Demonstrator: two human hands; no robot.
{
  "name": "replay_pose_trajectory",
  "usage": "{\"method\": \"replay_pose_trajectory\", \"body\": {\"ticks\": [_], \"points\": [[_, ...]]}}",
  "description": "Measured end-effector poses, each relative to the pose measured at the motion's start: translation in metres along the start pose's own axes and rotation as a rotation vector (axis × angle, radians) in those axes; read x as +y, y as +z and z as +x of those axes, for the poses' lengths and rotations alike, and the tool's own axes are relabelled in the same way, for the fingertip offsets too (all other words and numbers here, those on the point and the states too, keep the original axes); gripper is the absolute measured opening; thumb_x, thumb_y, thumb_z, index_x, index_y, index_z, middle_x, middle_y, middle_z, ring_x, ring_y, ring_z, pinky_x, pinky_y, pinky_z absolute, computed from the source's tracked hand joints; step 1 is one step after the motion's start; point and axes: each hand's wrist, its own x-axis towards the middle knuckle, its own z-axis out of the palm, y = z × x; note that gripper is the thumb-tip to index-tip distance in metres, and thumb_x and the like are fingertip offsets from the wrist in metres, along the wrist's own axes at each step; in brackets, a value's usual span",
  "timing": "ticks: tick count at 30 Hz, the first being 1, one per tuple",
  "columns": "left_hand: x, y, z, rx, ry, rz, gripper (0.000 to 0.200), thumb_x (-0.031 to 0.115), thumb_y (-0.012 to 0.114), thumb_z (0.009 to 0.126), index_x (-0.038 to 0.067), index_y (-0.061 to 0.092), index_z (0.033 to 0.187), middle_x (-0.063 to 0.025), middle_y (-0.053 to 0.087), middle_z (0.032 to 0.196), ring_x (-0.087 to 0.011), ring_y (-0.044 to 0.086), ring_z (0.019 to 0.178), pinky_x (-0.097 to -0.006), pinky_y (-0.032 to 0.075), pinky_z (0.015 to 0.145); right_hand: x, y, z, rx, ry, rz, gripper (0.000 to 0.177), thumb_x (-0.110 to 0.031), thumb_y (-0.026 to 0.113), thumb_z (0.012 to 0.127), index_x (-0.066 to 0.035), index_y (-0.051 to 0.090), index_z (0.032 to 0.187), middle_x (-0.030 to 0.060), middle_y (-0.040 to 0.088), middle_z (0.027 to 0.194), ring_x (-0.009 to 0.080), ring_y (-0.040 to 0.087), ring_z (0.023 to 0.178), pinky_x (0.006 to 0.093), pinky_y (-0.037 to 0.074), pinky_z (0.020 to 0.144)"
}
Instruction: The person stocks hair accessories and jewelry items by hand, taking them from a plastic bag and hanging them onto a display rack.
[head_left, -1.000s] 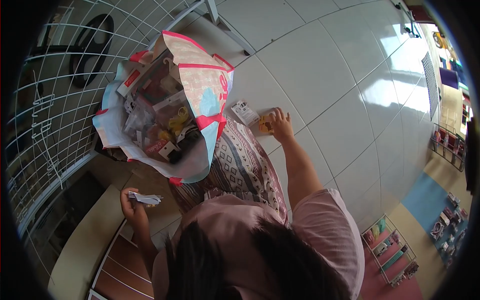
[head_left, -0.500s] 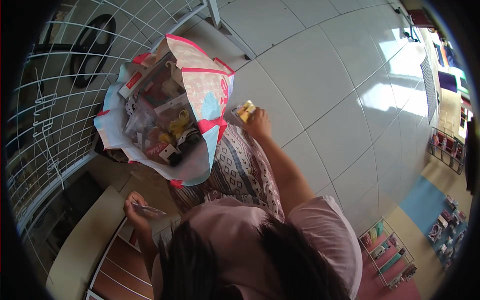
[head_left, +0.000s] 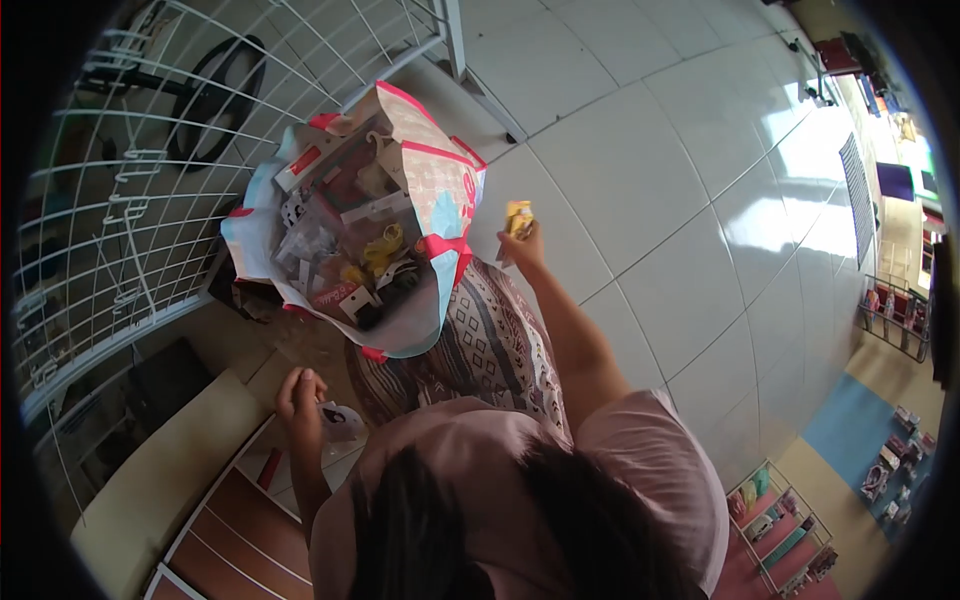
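1. Your right hand (head_left: 522, 243) has its fingers clamped on the lower end of the yellow packet (head_left: 519, 213), over the floor (head_left: 600, 190) near the right rim of the open bag (head_left: 445, 205); a light grip should spare the packaging.
2. Your left hand's (head_left: 300, 395) fingers curl next to the clear package (head_left: 340, 422); whether they pinch it, I cannot tell.
3. Clearing the bag's rim likely avoids snags.

The right grip (head_left: 525, 245) holds a yellow packet (head_left: 519, 213) near the bag (head_left: 437, 180).
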Motion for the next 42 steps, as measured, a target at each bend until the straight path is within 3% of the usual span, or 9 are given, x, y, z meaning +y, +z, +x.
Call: {"method": "replay_pose_trajectory", "body": {"ticks": [5, 9, 16, 31, 36, 38, 39, 40, 42], "points": [[0.033, 0.039, 0.006, -0.359, 0.226, -0.181, 0.023, 0.02, 0.049, 0.092, 0.003, 0.055, 0.107, -0.0004, 0.051, 0.081, -0.0066, 0.045, 0.071, -0.0209, 0.037, 0.066, -0.139, -0.055, -0.067, -0.651, -0.09, 0.929, 0.049, -0.024, 0.065, 0.079, -0.002, 0.045, 0.118, 0.0113, 0.056, 0.104, 0.0232, 0.059, 0.095, 0.0373, 0.049, 0.082], [0.07, 0.08, 0.011, -0.606, 0.412, 0.013, 0.038, 0.028, 0.049, 0.094, 0.002, 0.048, 0.122, -0.0048, 0.057, 0.099, -0.0105, 0.052, 0.09, -0.0252, 0.041, 0.078, -0.222, -0.064, -0.117, -0.948, -0.372, 0.493, 0.057, -0.026, 0.069, 0.076, 0.0, 0.046, 0.122, 0.0082, 0.055, 0.11, 0.0162, 0.054, 0.1, 0.0319, 0.044, 0.087], [0.044, 0.084, 0.012, -0.343, 0.763, -0.07, 0.048, 0.037, 0.046, 0.092, 0.002, 0.044, 0.124, -0.0156, 0.05, 0.119, -0.0285, 0.049, 0.11, -0.0344, 0.039, 0.092, -0.301, -0.041, -0.203, -0.991, -0.919, 0.051, 0.097, -0.051, 0.073, 0.069, 0.005, 0.03, 0.136, 0.0193, 0.044, 0.129, 0.0266, 0.042, 0.122, 0.0346, 0.033, 0.1], [0.059, 0.042, -0.012, -0.047, 0.724, -0.449, 0.056, 0.03, 0.062, 0.081, 0.001, 0.04, 0.124, -0.0094, 0.051, 0.108, -0.0167, 0.054, 0.092, -0.029, 0.045, 0.074, -0.338, -0.033, -0.245, -0.492, -0.996, 0.348, 0.058, -0.024, 0.069, 0.08, -0.005, 0.034, 0.123, 0.0114, 0.046, 0.111, 0.0181, 0.047, 0.101, 0.0312, 0.039, 0.089], [0.076, 0.015, -0.018, -0.184, 0.756, -0.62, 0.048, 0.024, 0.068, 0.078, 0.002, 0.046, 0.114, -0.0052, 0.055, 0.091, -0.0114, 0.054, 0.077, -0.0269, 0.044, 0.065, -0.506, -0.121, -0.258, -0.156, -1.543, 0.519, 0.051, -0.043, 0.043, 0.089, -0.007, 0.024, 0.119, 0.0153, 0.045, 0.1, 0.0163, 0.049, 0.071, 0.0252, 0.042, 0.054], [0.072, 0.002, -0.001, -0.155, 0.748, -0.504, 0.041, 0.022, 0.069, 0.078, 0.002, 0.049, 0.108, -0.0037, 0.055, 0.085, -0.011, 0.054, 0.072, -0.0267, 0.044, 0.063, -0.577, -0.154, -0.301, -0.172, -1.595, 0.726, 0.022, -0.008, 0.05, 0.087, -0.003, 0.038, 0.105, 0.0125, 0.044, 0.097, 0.0153, 0.051, 0.074, 0.0276, 0.047, 0.059], [0.08, -0.004, -0.001, -0.134, 0.757, -0.506, 0.038, 0.021, 0.068, 0.078, 0.002, 0.049, 0.105, -0.0031, 0.054, 0.083, -0.0108, 0.054, 0.071, -0.0264, 0.044, 0.063, -0.618, -0.167, -0.299, 0.561, -2.133, 0.182, 0.019, -0.008, 0.053, 0.087, -0.002, 0.043, 0.101, 0.0129, 0.049, 0.094, 0.0146, 0.053, 0.075, 0.0272, 0.048, 0.06], [0.093, -0.012, -0.006, -0.113, 0.765, -0.505, 0.035, 0.019, 0.068, 0.079, 0.002, 0.05, 0.103, -0.0025, 0.054, 0.081, -0.0106, 0.053, 0.069, -0.0262, 0.044, 0.062, -0.652, -0.175, -0.311, -0.021, -1.797, 0.512, 0.024, -0.015, 0.057, 0.087, -0.002, 0.046, 0.104, 0.0117, 0.055, 0.086, 0.0141, 0.055, 0.074, 0.028, 0.048, 0.061], [0.114, -0.026, -0.016, -0.081, 0.77, -0.566, 0.03, 0.016, 0.067, 0.079, 0.002, 0.051, 0.1, -0.002, 0.053, 0.079, -0.0104, 0.053, 0.068, -0.0259, 0.043, 0.061, -0.729, -0.203, -0.304, 0.446, -1.965, 0.264, 0.026, -0.023, 0.06, 0.085, -0.001, 0.056, 0.099, 0.0095, 0.062, 0.084, 0.0144, 0.059, 0.075, 0.0292, 0.048, 0.067]]}}
